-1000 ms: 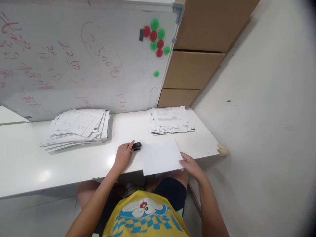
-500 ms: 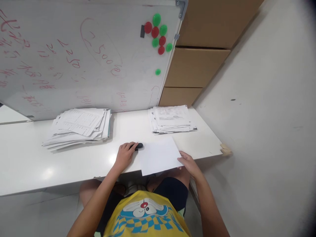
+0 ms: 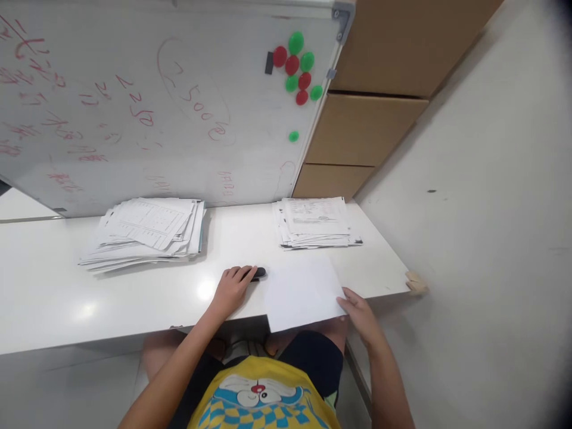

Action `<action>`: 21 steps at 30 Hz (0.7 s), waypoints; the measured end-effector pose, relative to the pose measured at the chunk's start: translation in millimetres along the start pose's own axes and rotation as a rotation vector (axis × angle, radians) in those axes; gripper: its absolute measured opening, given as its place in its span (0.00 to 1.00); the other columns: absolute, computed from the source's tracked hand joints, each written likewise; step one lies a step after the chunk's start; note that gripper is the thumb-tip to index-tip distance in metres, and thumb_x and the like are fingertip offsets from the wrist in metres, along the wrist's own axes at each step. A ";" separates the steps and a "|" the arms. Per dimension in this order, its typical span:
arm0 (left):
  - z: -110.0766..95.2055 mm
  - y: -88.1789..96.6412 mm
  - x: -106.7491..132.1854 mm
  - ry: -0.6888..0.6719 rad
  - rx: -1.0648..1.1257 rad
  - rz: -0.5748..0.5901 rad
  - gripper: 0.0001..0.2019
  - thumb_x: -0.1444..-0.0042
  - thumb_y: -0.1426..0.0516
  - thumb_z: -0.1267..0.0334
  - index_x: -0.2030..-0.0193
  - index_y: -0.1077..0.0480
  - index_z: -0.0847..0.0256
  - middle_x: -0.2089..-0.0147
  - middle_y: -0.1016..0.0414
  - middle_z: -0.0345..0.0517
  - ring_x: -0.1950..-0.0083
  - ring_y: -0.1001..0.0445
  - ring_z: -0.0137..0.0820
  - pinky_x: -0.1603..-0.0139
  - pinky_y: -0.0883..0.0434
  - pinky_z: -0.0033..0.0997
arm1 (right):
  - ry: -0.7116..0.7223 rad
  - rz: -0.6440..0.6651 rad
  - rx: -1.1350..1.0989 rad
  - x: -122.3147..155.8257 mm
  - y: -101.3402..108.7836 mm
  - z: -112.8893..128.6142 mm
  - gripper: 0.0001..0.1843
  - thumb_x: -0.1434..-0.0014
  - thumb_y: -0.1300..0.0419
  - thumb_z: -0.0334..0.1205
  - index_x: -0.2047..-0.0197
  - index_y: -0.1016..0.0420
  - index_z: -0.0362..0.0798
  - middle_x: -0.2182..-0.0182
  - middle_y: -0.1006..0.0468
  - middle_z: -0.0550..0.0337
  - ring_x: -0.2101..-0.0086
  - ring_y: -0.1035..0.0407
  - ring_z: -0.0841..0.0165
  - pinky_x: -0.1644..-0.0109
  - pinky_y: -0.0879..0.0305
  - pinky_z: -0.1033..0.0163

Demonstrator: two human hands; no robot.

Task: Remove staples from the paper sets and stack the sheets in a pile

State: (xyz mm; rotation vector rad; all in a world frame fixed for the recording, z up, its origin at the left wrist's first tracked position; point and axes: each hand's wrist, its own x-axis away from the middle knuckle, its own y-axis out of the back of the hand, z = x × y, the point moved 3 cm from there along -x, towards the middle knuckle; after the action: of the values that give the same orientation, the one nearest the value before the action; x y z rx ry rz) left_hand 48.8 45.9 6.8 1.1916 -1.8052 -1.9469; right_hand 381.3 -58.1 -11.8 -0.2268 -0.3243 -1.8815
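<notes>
A black stapler (image 3: 260, 273) lies on the white desk, with my left hand (image 3: 233, 289) closed over its rear part. Only its front end shows beyond my fingers. Just right of that end is a blank white sheet of paper (image 3: 306, 292), whose near corner sticks out past the desk's front edge. My right hand (image 3: 357, 307) pinches the sheet at its right edge, close to the lower right corner. Whether there is more than one sheet cannot be made out.
A thick pile of printed papers (image 3: 152, 229) sits at the back left, a smaller pile (image 3: 315, 223) at the back right. Behind them stands a whiteboard (image 3: 250, 113) with red writing and round magnets. Cardboard boxes (image 3: 366, 128) and a wall (image 3: 482, 250) bound the right side.
My right hand has shifted to the right with the paper, opening a small gap from the stapler. My left hand stays on the stapler. The whole view has moved slightly.
</notes>
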 end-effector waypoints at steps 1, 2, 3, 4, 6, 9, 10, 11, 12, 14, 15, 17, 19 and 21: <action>0.1 0.4 0.0 0.004 0.031 -0.018 0.29 0.41 0.52 0.75 0.33 0.44 0.56 0.47 0.28 0.55 0.52 0.31 0.40 0.57 0.33 0.40 | 0.027 -0.064 0.026 -5.6 12.2 0.8 0.19 0.54 0.36 0.48 0.60 0.24 0.49 0.72 0.22 0.58 0.75 0.32 0.65 0.78 0.36 0.63; 0.6 0.8 -0.1 0.016 0.058 -0.036 0.27 0.40 0.52 0.72 0.33 0.45 0.57 0.49 0.28 0.55 0.53 0.30 0.40 0.58 0.32 0.39 | 0.061 -0.131 0.051 -13.3 23.9 2.9 0.19 0.54 0.37 0.48 0.59 0.24 0.49 0.69 0.21 0.57 0.74 0.31 0.64 0.77 0.36 0.63; 1.2 1.0 -0.3 0.030 0.079 -0.050 0.26 0.38 0.51 0.69 0.33 0.45 0.57 0.51 0.28 0.55 0.54 0.30 0.39 0.58 0.32 0.39 | 0.101 -0.189 0.071 -23.3 34.1 6.7 0.20 0.53 0.38 0.49 0.57 0.25 0.49 0.67 0.21 0.57 0.72 0.30 0.64 0.76 0.35 0.63; 1.6 1.0 -0.4 0.043 0.091 -0.060 0.25 0.37 0.50 0.65 0.33 0.45 0.57 0.53 0.28 0.55 0.56 0.29 0.39 0.58 0.32 0.39 | 0.142 -0.234 0.089 -35.8 42.0 12.2 0.21 0.52 0.39 0.49 0.56 0.26 0.50 0.65 0.21 0.56 0.70 0.29 0.63 0.74 0.33 0.63; 1.9 0.6 -0.4 0.054 0.096 -0.062 0.24 0.36 0.50 0.60 0.34 0.44 0.57 0.55 0.28 0.54 0.57 0.29 0.38 0.59 0.31 0.38 | 0.220 -0.298 0.114 -67.8 50.4 27.9 0.22 0.50 0.42 0.48 0.52 0.27 0.49 0.61 0.20 0.56 0.64 0.28 0.62 0.65 0.30 0.63; 2.1 0.5 0.4 0.064 0.091 -0.056 0.21 0.35 0.51 0.58 0.36 0.41 0.57 0.56 0.28 0.53 0.58 0.28 0.38 0.59 0.31 0.38 | 0.286 -0.352 0.285 -124.1 46.1 59.1 0.24 0.49 0.47 0.43 0.48 0.28 0.47 0.56 0.22 0.53 0.56 0.28 0.61 0.54 0.31 0.60; 2.3 0.8 0.7 0.069 0.088 -0.056 0.21 0.35 0.51 0.57 0.37 0.39 0.57 0.56 0.28 0.54 0.58 0.28 0.37 0.59 0.31 0.38 | 0.281 -0.373 0.401 -141.6 41.8 69.4 0.25 0.48 0.49 0.41 0.47 0.29 0.46 0.54 0.22 0.52 0.55 0.28 0.60 0.52 0.32 0.59; 2.4 1.0 0.8 0.072 0.084 -0.054 0.20 0.35 0.51 0.57 0.39 0.38 0.58 0.56 0.27 0.54 0.58 0.28 0.37 0.60 0.31 0.38 | 0.260 -0.395 0.507 -157.1 37.0 78.3 0.25 0.48 0.50 0.39 0.46 0.29 0.45 0.54 0.22 0.49 0.54 0.29 0.59 0.51 0.33 0.56; 2.3 1.3 0.7 0.074 0.080 -0.051 0.19 0.35 0.51 0.56 0.40 0.36 0.59 0.56 0.27 0.54 0.58 0.28 0.37 0.60 0.31 0.38 | 0.242 -0.412 0.579 -169.9 32.0 85.8 0.26 0.48 0.50 0.37 0.46 0.30 0.43 0.53 0.23 0.45 0.53 0.30 0.56 0.49 0.34 0.51; 0.9 1.4 0.4 0.071 0.072 -0.042 0.19 0.35 0.51 0.55 0.42 0.34 0.60 0.57 0.27 0.54 0.58 0.28 0.38 0.60 0.31 0.38 | 0.208 -0.460 0.673 -186.4 23.5 94.5 0.27 0.49 0.50 0.34 0.45 0.31 0.36 0.51 0.26 0.33 0.50 0.33 0.47 0.47 0.40 0.41; -0.7 1.1 0.3 0.072 0.069 -0.034 0.19 0.35 0.51 0.55 0.43 0.34 0.61 0.58 0.27 0.54 0.58 0.28 0.38 0.60 0.31 0.38 | 0.202 -0.488 0.714 -190.0 20.6 95.8 0.28 0.48 0.49 0.33 0.45 0.31 0.33 0.50 0.29 0.28 0.48 0.36 0.43 0.47 0.43 0.37; -5.4 0.8 1.1 0.079 0.071 -0.014 0.19 0.35 0.52 0.55 0.43 0.33 0.62 0.58 0.27 0.54 0.58 0.28 0.38 0.60 0.31 0.39 | 0.192 -0.548 0.817 -189.8 18.8 92.1 0.29 0.46 0.50 0.33 0.42 0.35 0.31 0.46 0.34 0.22 0.45 0.42 0.39 0.48 0.45 0.33; -10.0 3.7 3.9 0.102 0.078 -0.017 0.19 0.35 0.52 0.55 0.42 0.34 0.61 0.57 0.27 0.54 0.57 0.29 0.38 0.59 0.31 0.39 | 0.206 -0.600 0.879 -181.6 23.8 82.0 0.31 0.43 0.52 0.36 0.38 0.40 0.31 0.43 0.38 0.21 0.43 0.44 0.38 0.50 0.45 0.33; -8.0 14.1 8.8 0.165 0.066 -0.070 0.18 0.35 0.51 0.58 0.42 0.33 0.59 0.55 0.27 0.53 0.56 0.29 0.38 0.56 0.32 0.40 | 0.249 -0.617 0.876 -167.5 33.9 67.2 0.33 0.41 0.55 0.39 0.35 0.46 0.29 0.41 0.41 0.21 0.43 0.44 0.37 0.50 0.44 0.33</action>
State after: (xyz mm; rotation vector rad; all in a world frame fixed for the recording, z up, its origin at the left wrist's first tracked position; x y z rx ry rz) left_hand 43.7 31.4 16.8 1.4101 -1.7777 -1.7778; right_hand 467.7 103.2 2.8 0.7691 -1.0897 -2.1288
